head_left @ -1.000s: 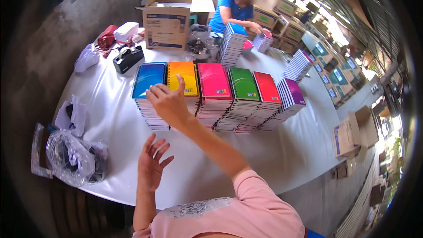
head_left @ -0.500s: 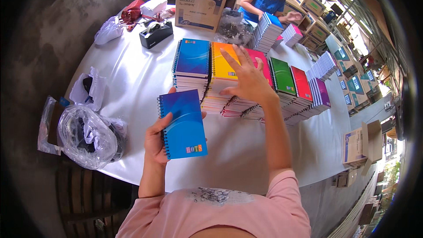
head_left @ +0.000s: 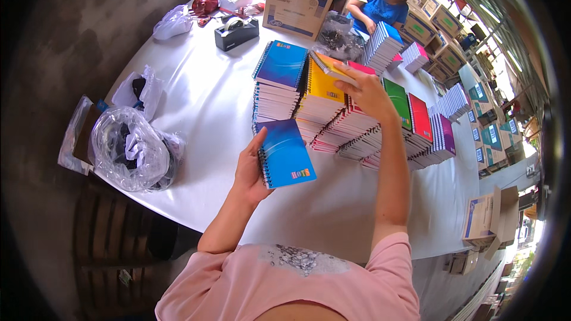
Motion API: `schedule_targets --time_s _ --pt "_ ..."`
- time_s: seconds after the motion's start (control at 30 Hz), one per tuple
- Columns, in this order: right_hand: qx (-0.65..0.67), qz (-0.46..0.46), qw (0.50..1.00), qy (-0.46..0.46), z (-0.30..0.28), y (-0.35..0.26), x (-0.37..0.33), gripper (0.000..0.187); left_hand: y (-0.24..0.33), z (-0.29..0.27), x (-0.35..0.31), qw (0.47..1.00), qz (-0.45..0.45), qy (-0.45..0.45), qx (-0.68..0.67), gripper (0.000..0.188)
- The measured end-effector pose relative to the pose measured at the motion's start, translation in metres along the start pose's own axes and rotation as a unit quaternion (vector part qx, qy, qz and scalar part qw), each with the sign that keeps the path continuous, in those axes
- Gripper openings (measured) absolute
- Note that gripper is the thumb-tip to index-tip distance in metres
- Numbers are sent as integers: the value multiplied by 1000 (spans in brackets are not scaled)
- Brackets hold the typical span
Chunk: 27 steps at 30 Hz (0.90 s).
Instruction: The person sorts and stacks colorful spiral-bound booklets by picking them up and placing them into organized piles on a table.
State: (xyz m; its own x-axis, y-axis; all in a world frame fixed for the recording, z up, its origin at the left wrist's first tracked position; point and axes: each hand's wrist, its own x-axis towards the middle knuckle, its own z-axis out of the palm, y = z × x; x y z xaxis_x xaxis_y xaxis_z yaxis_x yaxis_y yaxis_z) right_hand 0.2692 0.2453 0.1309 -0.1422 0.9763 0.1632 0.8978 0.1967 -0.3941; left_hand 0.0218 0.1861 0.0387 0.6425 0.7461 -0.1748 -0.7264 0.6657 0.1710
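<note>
Notebook point(head_left: 288, 153), blue, gripped in left hand point(head_left: 251, 169), yellow notebook point(head_left: 327, 63) pinched in right hand point(head_left: 373, 96)

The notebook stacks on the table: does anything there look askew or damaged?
No damage stands out. A yellow notebook is askew, tilted above the yellow stack, but the right hand holds it, which explains the angle. The sides of the stacks look a little uneven, their layers not quite flush.
</note>
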Motion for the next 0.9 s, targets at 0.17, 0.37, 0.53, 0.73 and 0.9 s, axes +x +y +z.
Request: schedule_targets --time_s 0.17,0.37,0.53,0.73,0.9 --pt "-134 -172 953 209 9 -42 -54 39 -5 8 2 998 -17 -30 -59 68" --pt "-94 -219 969 -59 28 -82 -125 61 -20 -15 -3 997 -61 -29 -23 49" --pt "-148 -89 985 22 -9 -9 -73 90 -18 -28 -5 998 -56 12 -23 52" --pt "-170 -6 985 5 -2 42 -56 79 -22 -21 -10 999 -47 19 -10 51" --pt "-52 -84 995 31 -17 48 -52 61 -22 -24 -10 998 -38 41 8 48"
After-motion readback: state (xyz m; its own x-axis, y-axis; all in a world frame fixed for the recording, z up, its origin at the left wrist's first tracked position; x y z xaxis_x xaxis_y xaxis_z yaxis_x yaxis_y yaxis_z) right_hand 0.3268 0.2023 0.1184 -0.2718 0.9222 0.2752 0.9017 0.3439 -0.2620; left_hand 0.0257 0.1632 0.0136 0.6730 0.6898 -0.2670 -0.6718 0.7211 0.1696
